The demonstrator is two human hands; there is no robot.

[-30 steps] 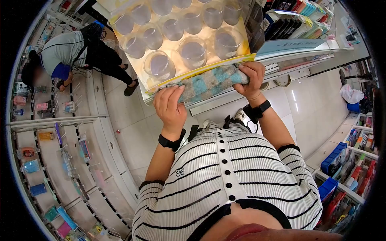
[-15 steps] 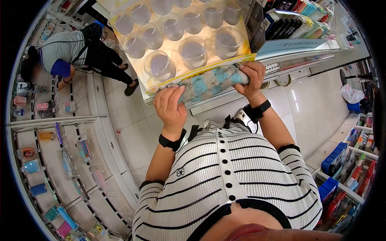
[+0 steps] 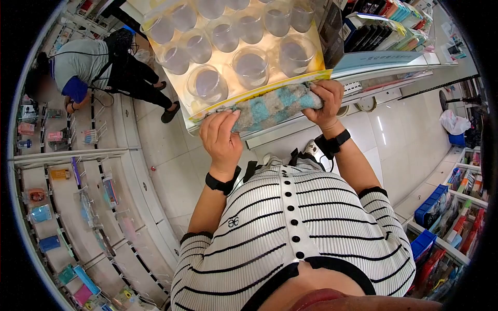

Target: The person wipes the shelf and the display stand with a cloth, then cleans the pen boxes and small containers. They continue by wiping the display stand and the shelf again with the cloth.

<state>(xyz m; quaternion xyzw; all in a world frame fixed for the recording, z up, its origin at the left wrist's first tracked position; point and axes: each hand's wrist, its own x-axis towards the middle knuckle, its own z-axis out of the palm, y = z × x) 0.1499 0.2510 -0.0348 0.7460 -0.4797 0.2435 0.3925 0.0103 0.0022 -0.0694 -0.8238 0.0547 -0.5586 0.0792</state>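
Observation:
A fuzzy cloth (image 3: 277, 108) in grey and light-blue checks, folded into a long strip, stretches along the front edge of a lit display shelf (image 3: 181, 98). My left hand (image 3: 220, 137) is closed on the left end of the cloth, thumb and fingers at the shelf's corner. At the other end, my right hand (image 3: 325, 103) grips the cloth with its fingers bent over it. Just behind the cloth stand several clear drinking glasses (image 3: 207, 85) in rows on the shelf. The cloth's underside is hidden.
At the left, another person (image 3: 83, 67) bends over a rack with hanging goods. Boxed and packaged goods (image 3: 384, 31) stand right of the glasses. Blue bins (image 3: 430, 205) sit on shelves at the lower right. Pale tiled floor (image 3: 394, 124) lies below.
My hands and the cloth stay almost in place, with only a tiny shift in the view. The other person's hand at the left has moved slightly left.

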